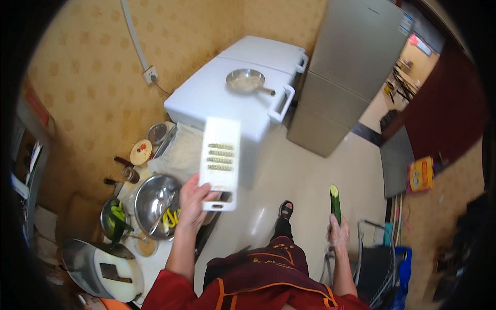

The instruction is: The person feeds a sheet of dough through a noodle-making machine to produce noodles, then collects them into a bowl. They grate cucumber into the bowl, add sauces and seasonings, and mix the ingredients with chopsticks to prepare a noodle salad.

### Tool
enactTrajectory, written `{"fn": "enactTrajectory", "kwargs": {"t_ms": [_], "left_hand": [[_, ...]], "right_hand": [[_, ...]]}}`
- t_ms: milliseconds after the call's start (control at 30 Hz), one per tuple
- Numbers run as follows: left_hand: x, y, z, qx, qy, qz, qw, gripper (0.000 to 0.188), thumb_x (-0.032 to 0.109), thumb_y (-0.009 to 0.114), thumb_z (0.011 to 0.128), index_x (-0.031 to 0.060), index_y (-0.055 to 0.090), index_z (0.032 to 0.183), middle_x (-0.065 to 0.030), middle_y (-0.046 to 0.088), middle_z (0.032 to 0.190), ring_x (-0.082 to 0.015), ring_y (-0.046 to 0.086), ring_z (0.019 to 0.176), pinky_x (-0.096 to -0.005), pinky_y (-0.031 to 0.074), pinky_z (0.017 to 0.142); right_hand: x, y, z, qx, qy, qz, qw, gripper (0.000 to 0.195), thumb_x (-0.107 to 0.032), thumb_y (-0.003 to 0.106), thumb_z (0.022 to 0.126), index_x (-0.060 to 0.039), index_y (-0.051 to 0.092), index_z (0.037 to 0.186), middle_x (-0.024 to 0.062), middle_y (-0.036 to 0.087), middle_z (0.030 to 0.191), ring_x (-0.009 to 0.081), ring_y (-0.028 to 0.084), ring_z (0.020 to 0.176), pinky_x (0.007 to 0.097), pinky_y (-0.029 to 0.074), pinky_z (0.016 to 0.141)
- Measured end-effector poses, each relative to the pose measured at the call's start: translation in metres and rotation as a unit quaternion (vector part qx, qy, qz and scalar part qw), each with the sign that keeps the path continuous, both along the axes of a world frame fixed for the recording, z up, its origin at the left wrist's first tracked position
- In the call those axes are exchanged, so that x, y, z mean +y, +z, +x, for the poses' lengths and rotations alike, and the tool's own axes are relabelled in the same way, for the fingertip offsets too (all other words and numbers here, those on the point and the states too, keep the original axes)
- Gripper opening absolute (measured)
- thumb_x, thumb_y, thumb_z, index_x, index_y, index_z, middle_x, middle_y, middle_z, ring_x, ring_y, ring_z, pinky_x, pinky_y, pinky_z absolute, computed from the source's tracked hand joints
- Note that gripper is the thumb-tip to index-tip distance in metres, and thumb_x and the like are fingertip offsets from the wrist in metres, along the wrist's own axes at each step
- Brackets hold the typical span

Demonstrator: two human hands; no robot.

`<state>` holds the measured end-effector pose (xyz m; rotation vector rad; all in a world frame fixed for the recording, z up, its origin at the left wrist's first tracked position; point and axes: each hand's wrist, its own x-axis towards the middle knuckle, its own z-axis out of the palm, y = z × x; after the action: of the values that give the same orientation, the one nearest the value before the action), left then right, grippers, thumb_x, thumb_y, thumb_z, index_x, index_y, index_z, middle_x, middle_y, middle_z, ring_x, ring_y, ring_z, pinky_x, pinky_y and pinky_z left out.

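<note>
My left hand (192,199) grips a white plastic grater (221,131) near its handle slot and holds it up, its rows of metal teeth in sight. Off to the right, my right hand (338,232), in a clear plastic glove, holds a green cucumber (335,203) whose upper end is cut and shows pale flesh. The two are well apart. Beside my left hand on the counter stands a large steel bowl (145,193) with a spoon or ladle and yellow strips (170,220) in it. A smaller bowl of green peppers (117,211) sits left of that.
A steel pan (246,80) rests on a white chest freezer (201,93). Behind it stands a grey refrigerator (341,73). A cleaver (114,273) lies on a round cutting board (133,285) at lower left. A folding chair (374,255) stands right of me on the tiled floor (302,174).
</note>
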<state>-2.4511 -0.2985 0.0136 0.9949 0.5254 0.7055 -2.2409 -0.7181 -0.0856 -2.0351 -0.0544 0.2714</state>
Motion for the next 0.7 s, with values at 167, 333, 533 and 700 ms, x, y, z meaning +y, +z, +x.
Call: {"fn": "enactTrajectory", "kwargs": {"t_ms": [167,333,533,700], "left_hand": [[0.064,0.011,0.080,0.022,0.154,-0.007,0.988,0.036,-0.005,0.044,0.096,-0.0139,0.050,0.131,-0.0253,0.066,0.123,-0.0322,0.071,0.108,-0.0396,0.062,0.094],[0.088,0.022,0.174,-0.032,0.198,-0.066,0.978,0.037,-0.005,0.045,0.098,-0.0130,0.046,0.135,-0.0277,0.062,0.130,-0.0368,0.067,0.117,-0.0483,0.057,0.104],[0.104,0.054,0.326,-0.026,0.174,-0.071,0.982,0.040,-0.004,0.050,0.099,-0.0103,0.042,0.138,-0.0266,0.059,0.134,-0.0350,0.066,0.118,-0.0446,0.059,0.101],[0.187,-0.013,0.448,-0.019,0.139,-0.031,0.990,0.040,-0.007,0.045,0.095,-0.0052,0.045,0.135,-0.0216,0.064,0.122,-0.0309,0.071,0.106,-0.0429,0.062,0.089]], "right_hand": [[0.093,0.021,0.188,0.111,0.061,0.037,0.991,0.034,-0.041,0.065,0.098,-0.0081,0.056,0.094,0.0022,0.051,0.061,0.0134,0.049,0.043,0.0302,0.038,0.038],[0.203,0.124,0.346,0.000,0.257,-0.019,0.966,0.029,-0.032,0.063,0.097,-0.0055,0.061,0.108,0.0036,0.056,0.067,0.0145,0.054,0.054,0.0333,0.045,0.052],[0.380,0.214,0.448,-0.339,0.526,-0.030,0.780,0.046,-0.018,0.071,0.091,-0.0080,0.060,0.134,0.0083,0.068,0.097,0.0261,0.065,0.074,0.0393,0.053,0.069],[0.493,0.245,0.480,-0.537,0.575,-0.173,0.593,0.042,-0.015,0.072,0.087,-0.0105,0.062,0.127,0.0116,0.067,0.090,0.0341,0.066,0.079,0.0440,0.054,0.072]]}}
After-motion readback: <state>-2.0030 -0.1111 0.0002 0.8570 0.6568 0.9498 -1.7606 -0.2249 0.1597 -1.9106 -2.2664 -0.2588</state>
